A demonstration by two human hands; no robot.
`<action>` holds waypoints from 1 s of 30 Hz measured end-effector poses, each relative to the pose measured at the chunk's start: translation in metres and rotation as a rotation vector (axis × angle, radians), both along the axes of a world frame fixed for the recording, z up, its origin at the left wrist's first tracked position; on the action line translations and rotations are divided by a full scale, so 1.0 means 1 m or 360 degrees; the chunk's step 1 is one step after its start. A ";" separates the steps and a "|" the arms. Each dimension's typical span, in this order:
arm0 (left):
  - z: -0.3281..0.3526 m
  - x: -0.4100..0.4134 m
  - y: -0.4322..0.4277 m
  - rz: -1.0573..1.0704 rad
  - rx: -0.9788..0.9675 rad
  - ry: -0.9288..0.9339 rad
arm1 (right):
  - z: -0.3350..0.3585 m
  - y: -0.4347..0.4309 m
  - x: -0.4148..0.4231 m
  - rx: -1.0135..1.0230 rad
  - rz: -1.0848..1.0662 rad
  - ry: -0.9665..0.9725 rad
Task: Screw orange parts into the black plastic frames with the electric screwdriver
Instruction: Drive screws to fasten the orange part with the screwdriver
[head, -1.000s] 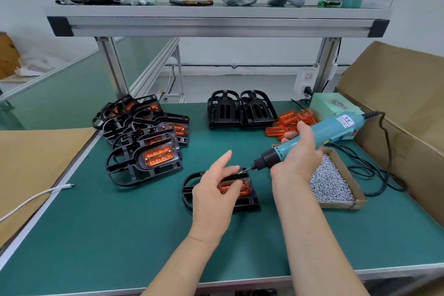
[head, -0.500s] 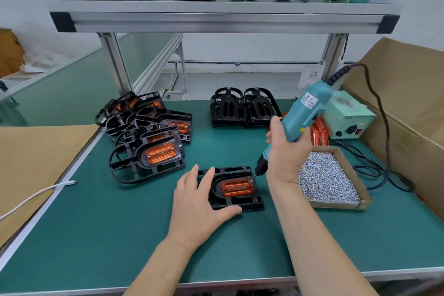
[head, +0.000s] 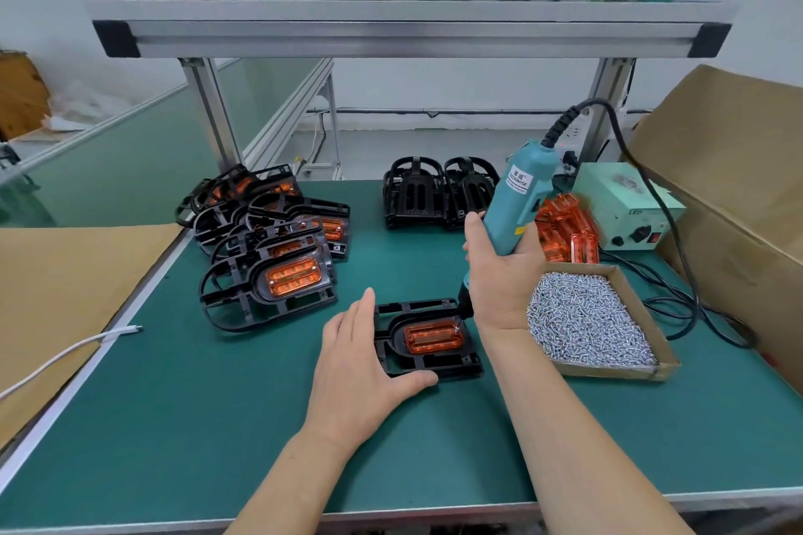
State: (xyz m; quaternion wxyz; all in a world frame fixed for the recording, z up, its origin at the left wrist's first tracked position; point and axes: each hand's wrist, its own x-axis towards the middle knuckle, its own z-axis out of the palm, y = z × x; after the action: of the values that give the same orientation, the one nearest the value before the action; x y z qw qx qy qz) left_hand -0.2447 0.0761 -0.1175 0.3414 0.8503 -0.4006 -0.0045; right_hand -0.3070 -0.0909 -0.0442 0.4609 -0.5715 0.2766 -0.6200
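Observation:
A black plastic frame (head: 452,366) lies flat on the green mat (head: 217,426) in front of me, with an orange part (head: 432,337) seated in its middle. My left hand (head: 360,365) rests on the frame's left end, fingers straight, thumb along the near edge. My right hand (head: 504,274) grips the teal electric screwdriver (head: 519,204), held nearly upright. Its tip touches the orange part's upper right corner.
A pile of frames with orange parts (head: 269,243) sits at the left. Two bare black frames (head: 439,191) stand at the back, loose orange parts (head: 565,230) beside them. A cardboard tray of screws (head: 586,321) lies right of my hand, a power box (head: 625,204) and cables behind it.
The screwdriver swung from a low slant to nearly upright and came down on the orange part. My left hand moved off the orange part to the frame's left end.

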 end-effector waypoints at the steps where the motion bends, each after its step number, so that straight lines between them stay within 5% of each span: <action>1: 0.000 0.000 0.000 0.0005 -0.0012 0.0014 | 0.000 0.000 0.000 -0.0001 0.0041 0.0005; 16: 0.000 -0.001 -0.002 0.0045 -0.0030 0.0038 | -0.003 0.002 0.005 0.0037 0.0395 0.0139; 30: 0.002 -0.001 0.001 0.0020 -0.0018 0.0082 | 0.026 -0.002 -0.024 -0.0051 0.0514 -0.0146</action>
State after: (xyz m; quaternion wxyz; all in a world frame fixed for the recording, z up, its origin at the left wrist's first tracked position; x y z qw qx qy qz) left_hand -0.2460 0.0768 -0.1152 0.3565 0.8504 -0.3863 -0.0221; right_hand -0.3308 -0.0934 -0.0179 0.5577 -0.5867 0.1500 -0.5677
